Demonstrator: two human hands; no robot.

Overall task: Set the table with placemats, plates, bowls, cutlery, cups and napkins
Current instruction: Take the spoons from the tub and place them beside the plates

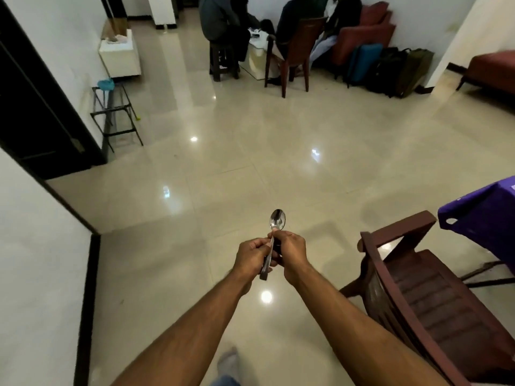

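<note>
Glossy tiled floor [250, 168] underfoot, purple-covered surface [485, 218] off right: both hands carry cutlery mid-air, left hand [252, 256] fingers clamped on handles, right hand [291, 250] pinching spoon [277, 220] neck, likely sorting before placing.

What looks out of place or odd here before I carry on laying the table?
Nothing spilled or broken. Both hands, left hand and right hand, grip one spoon, bowl up, over bare floor rather than over the table. The purple tablecloth shows only at the right edge, with a round hole near its corner.
</note>
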